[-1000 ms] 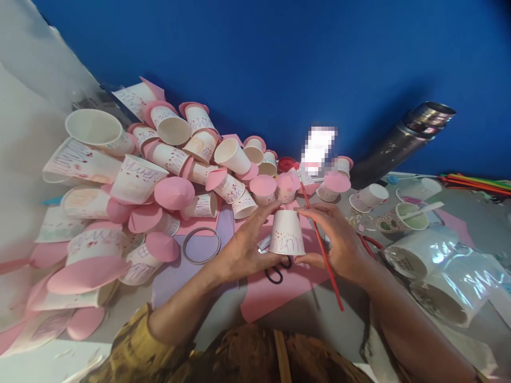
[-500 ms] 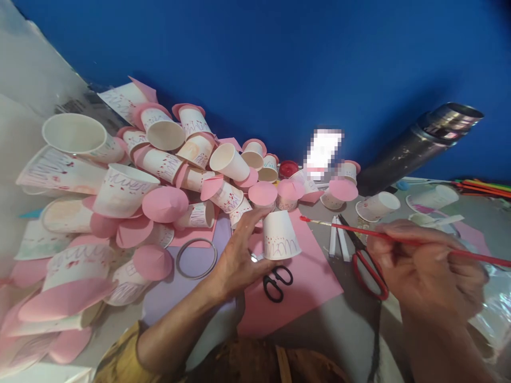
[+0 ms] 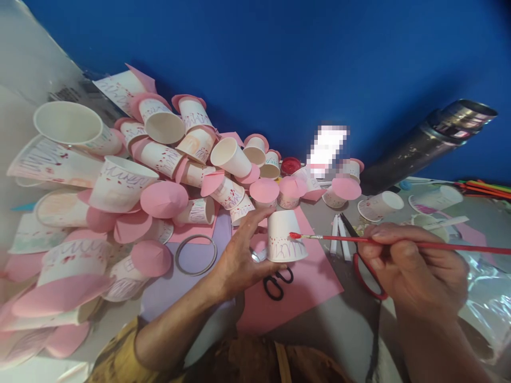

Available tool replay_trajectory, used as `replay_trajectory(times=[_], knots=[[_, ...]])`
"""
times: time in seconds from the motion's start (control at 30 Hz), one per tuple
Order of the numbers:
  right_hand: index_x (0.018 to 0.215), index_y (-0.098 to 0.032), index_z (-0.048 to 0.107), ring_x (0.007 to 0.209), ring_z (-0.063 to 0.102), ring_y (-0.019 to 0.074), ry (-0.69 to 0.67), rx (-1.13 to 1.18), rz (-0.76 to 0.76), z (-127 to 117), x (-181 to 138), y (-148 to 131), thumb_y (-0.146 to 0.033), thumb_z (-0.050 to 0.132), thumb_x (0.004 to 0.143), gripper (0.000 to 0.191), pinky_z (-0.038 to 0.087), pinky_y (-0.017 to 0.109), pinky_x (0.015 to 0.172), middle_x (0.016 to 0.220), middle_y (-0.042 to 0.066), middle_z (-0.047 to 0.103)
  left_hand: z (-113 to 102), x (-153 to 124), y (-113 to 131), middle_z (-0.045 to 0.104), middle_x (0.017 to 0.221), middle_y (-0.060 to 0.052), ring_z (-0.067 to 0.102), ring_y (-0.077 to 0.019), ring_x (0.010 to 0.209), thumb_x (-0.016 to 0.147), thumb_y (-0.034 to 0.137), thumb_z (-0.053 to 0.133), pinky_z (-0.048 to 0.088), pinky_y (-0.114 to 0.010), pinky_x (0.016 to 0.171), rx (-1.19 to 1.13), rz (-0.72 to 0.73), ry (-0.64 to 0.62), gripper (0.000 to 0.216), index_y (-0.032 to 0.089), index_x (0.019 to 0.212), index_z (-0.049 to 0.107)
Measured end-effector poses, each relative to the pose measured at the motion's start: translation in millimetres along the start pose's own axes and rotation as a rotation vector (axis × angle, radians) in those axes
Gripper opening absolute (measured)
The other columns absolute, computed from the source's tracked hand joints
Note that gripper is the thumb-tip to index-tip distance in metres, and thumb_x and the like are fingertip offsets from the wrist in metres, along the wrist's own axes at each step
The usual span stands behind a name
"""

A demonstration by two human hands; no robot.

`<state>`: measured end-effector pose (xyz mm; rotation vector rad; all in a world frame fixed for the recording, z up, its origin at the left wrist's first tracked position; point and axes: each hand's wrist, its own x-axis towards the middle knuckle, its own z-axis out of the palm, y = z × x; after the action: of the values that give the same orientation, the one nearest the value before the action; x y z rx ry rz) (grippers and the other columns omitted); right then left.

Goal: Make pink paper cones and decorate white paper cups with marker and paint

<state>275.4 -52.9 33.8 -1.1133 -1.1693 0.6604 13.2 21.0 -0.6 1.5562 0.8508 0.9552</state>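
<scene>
The left hand (image 3: pixel 239 255) grips an upturned paper cup (image 3: pixel 284 236) standing on the pink sheet (image 3: pixel 303 287); its palm side is hidden. The right hand (image 3: pixel 407 266), right of the cup, pinches a red paintbrush (image 3: pixel 399 243), tip touching the cup; the handle runs out of view. The cup's purple scribble is unreadable. A pixelated patch (image 3: pixel 325 149) behind the cup hides something.

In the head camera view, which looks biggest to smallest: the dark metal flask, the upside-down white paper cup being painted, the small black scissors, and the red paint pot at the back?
1. Dark metal flask
2. Upside-down white paper cup
3. Small black scissors, partly hidden by the cup
4. Red paint pot, though it sits farther from the camera, so this last ranking is unsure.
</scene>
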Motion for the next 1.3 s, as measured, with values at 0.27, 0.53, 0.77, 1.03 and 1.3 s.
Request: replay_trajectory(times=[0.27, 0.53, 0.77, 1.03, 1.3], knots=[[0.101, -0.026, 0.081, 0.065, 0.064, 0.0182, -0.017, 0.024, -0.001, 2.2, 1.8, -4.1, -0.027, 0.068, 0.100, 0.013, 0.048, 0.029, 0.046, 0.080, 0.005, 0.072, -0.2, -0.8, 2.0, 0.054, 0.152, -0.010, 0.052, -0.0368, 0.139, 0.069, 0.028, 0.096, 0.045, -0.051, 0.115, -0.043, 0.003, -0.006, 0.085, 0.036, 0.144, 0.058], [0.100, -0.023, 0.081, 0.065, 0.063, 0.0170, -0.046, 0.029, -0.017, 0.4, 3.9, -4.6, -0.025, 0.067, 0.101, 0.013, 0.048, 0.029, 0.048, 0.078, 0.005, 0.073, 0.0, -0.5, 3.7, 0.056, 0.150, -0.010, 0.053, -0.0361, 0.138, 0.070, 0.029, 0.096, 0.045, -0.051, 0.115, -0.041, 0.005, -0.006, 0.084, 0.034, 0.144, 0.058], [0.098, -0.024, 0.081, 0.064, 0.061, 0.0167, 0.006, 0.017, -0.031, -3.0, 5.2, -4.3, -0.026, 0.068, 0.100, 0.013, 0.046, 0.030, 0.047, 0.081, 0.005, 0.071, 0.3, -0.9, 3.9, 0.054, 0.152, -0.010, 0.053, -0.0368, 0.139, 0.070, 0.027, 0.095, 0.048, -0.050, 0.114, -0.070, 0.002, -0.017, 0.085, 0.035, 0.145, 0.058], [0.097, -0.023, 0.080, 0.062, 0.062, 0.0168, 0.008, 0.016, -0.031, -0.4, 5.7, -4.6, -0.028, 0.069, 0.100, 0.013, 0.047, 0.030, 0.047, 0.078, 0.005, 0.072, 0.7, -3.9, -3.1, 0.051, 0.155, -0.008, 0.051, -0.0354, 0.142, 0.072, 0.031, 0.095, 0.045, -0.050, 0.117, -0.003, 0.035, -0.032, 0.086, 0.038, 0.148, 0.054], [0.100, -0.022, 0.080, 0.063, 0.064, 0.0154, -0.083, 0.011, -0.006, -0.6, 3.4, -2.9, -0.027, 0.069, 0.100, 0.012, 0.049, 0.027, 0.047, 0.078, 0.005, 0.073, 1.8, -5.6, -3.5, 0.055, 0.150, -0.009, 0.052, -0.0357, 0.138, 0.072, 0.035, 0.094, 0.044, -0.052, 0.116, 0.141, 0.073, -0.021, 0.086, 0.036, 0.148, 0.054]])
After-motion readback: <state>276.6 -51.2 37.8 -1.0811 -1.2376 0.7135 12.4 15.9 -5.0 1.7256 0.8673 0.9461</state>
